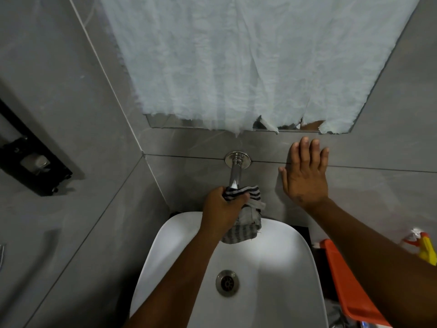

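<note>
A chrome tap (235, 170) juts from the grey tiled wall above a white basin (283, 252). My left hand (223, 209) grips a black-and-white striped cloth (246, 216) wrapped round the tap's outer end; the rest of the cloth hangs down over the basin's back rim. The tap's spout end is hidden under cloth and fingers. My right hand (305, 174) lies flat against the wall tiles to the right of the tap, fingers straight and spread, holding nothing.
A mirror (236, 67) covered with white paper fills the wall above. The basin's metal drain (227, 283) sits below my left arm. An orange tray (350, 287) and a yellow spray bottle (428, 249) stand at the right. A black fixture (30, 166) is mounted on the left wall.
</note>
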A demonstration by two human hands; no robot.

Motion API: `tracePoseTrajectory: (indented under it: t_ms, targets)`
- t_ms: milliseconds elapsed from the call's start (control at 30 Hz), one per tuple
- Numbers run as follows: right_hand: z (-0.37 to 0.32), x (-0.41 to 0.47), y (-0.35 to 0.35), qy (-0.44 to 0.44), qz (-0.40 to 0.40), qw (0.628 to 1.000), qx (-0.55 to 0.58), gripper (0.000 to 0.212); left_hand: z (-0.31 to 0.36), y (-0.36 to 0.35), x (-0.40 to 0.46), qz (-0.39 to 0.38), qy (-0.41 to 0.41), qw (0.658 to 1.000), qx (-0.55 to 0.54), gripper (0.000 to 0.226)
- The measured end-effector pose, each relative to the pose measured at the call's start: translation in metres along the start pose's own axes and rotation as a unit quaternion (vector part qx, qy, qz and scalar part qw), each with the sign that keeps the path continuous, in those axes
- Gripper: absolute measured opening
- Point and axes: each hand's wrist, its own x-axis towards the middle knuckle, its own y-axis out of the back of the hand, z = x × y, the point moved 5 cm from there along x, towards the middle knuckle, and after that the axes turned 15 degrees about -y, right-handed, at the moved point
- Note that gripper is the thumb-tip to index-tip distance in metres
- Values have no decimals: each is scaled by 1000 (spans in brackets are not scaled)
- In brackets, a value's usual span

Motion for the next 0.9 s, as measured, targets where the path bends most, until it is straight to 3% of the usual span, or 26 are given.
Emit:
tracePoseTrajectory:
  t_ms: [100, 200, 333, 433, 467, 567, 633, 733, 900]
  targets:
    - [1, -1, -1, 4, 4, 1000, 8, 86, -3, -8, -14, 27, -68, 993, 92, 41]
    - [0, 0, -1, 7, 5, 1000, 9, 83, -11, -8, -15, 32, -83, 990, 113, 48]
    - [0, -1, -1, 3, -1, 1000, 7, 82, -30, -5, -26, -23, -41, 993, 110, 40]
    - [2, 0, -1, 2, -13, 1000, -2, 83, -65, -3, -52, -136, 64, 988, -32, 36]
    - [3, 0, -1, 1, -12, 1000, -6, 83, -72, 3, -62, -142, 83, 986, -21, 40]
    - [3, 0, 1, -3, -4, 1000, -8, 81, -92, 38, -76, -13, 162, 986, -22, 34]
    - [2, -1, 2, -1, 0, 1000, 2, 83, -79, 57, -66, 46, 219, 965, -138, 30]
    - [1, -2, 2, 4, -6, 1000, -1, 88, -30, 78, -13, 52, 170, 968, -179, 29]
    - [1, -3, 1, -1, -34, 999, 8, 89, 47, 48, 54, 55, 13, 998, 26, 20]
